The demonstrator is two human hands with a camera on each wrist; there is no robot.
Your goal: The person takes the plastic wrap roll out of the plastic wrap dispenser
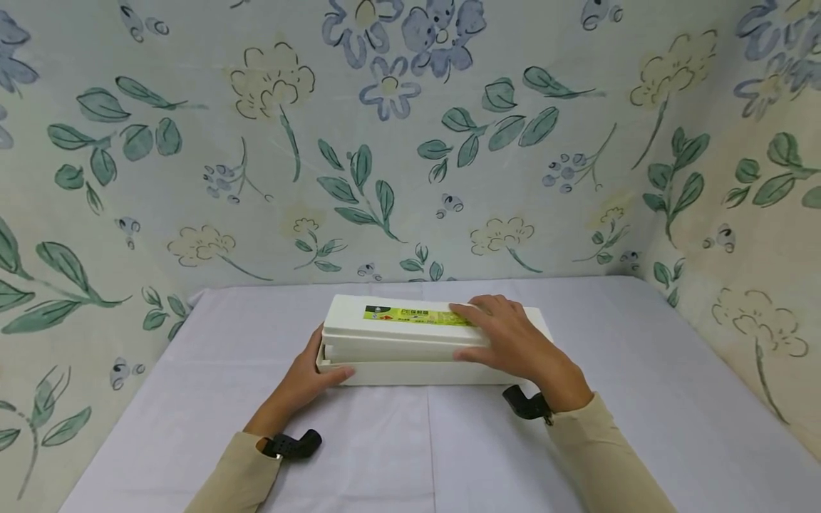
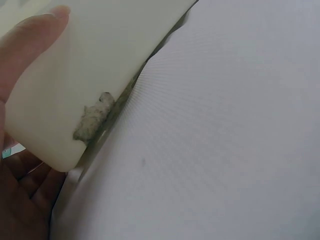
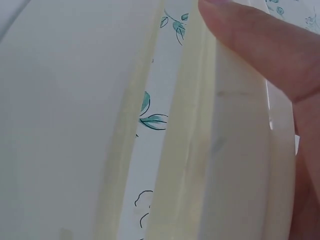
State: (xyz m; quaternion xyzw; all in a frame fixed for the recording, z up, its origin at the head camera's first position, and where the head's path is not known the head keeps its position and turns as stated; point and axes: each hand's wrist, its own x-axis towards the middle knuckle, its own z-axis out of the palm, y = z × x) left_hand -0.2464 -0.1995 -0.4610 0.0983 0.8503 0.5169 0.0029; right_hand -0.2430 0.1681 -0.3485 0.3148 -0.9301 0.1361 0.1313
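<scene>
A long white cling film box (image 1: 404,375) lies crosswise on the table, its lid (image 1: 346,315) raised and slightly tilted above the base. A yellow-green label (image 1: 417,315) runs along the lid's top. My left hand (image 1: 301,381) grips the base's left end, thumb on the front wall and fingers round the end. My right hand (image 1: 513,342) holds the lid right of centre, its thumb on the front edge and fingers over the top. In the right wrist view, a gap shows between two parts of the box. What lies inside is hidden.
A white cloth (image 1: 385,456) with a centre crease covers the table. Behind it and at both sides hang flower-patterned walls (image 1: 398,178). Black devices (image 1: 295,445) are strapped to both wrists. A grey rough patch (image 2: 95,117) marks the box near its corner.
</scene>
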